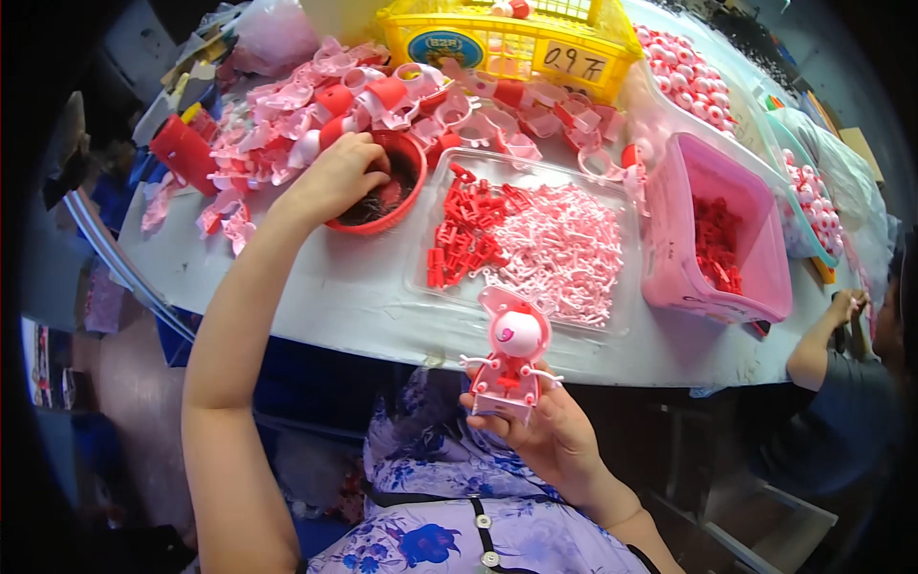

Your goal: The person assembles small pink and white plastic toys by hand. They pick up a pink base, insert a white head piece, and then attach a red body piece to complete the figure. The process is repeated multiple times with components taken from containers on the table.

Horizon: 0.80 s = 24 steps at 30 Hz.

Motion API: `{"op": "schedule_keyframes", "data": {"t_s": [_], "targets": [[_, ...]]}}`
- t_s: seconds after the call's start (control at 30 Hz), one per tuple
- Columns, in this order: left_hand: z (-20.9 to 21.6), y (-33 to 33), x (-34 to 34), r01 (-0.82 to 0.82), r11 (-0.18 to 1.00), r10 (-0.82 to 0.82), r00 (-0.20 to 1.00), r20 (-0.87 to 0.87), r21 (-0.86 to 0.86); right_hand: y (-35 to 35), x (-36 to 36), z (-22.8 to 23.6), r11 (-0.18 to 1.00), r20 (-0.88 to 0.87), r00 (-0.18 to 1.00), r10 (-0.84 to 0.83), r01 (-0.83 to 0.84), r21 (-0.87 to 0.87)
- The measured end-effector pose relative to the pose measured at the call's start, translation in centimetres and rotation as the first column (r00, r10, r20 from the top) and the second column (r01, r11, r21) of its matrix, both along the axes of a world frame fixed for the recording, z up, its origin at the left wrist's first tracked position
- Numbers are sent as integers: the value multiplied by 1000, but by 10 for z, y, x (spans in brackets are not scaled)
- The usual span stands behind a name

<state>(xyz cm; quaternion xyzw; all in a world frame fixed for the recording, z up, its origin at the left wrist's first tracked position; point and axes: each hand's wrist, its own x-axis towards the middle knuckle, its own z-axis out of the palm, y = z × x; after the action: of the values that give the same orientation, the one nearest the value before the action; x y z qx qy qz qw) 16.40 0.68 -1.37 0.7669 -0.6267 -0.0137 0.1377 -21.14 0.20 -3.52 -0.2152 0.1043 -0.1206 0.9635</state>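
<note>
My right hand holds a pink plastic toy figure upright in front of the table's near edge. The figure has a round pale head with a printed mark, thin arms and an open body with red parts inside. Farther off, my left hand reaches into a red bowl of small dark pieces too fine to make out. Its fingers curl down together inside the rim, and what they pinch, if anything, is hidden. Right of the bowl lies a clear tray with red clips and small pale pink parts.
Pink shell parts are heaped behind the bowl, before a yellow basket. A pink bin with red pieces stands right of the tray. Round pink-and-white parts fill a container behind it. Another person sits at the right.
</note>
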Motion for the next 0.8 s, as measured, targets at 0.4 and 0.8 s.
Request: {"op": "schedule_keyframes", "data": {"t_s": [0.4, 0.8], "targets": [[3, 6, -13, -12, 991, -10, 987, -161, -136, 4, -4, -3, 1000, 31, 999, -11, 10, 20], [-8, -19, -6, -2, 998, 0, 1000, 29, 56, 2, -9, -7, 998, 42, 998, -51, 50, 24]]}}
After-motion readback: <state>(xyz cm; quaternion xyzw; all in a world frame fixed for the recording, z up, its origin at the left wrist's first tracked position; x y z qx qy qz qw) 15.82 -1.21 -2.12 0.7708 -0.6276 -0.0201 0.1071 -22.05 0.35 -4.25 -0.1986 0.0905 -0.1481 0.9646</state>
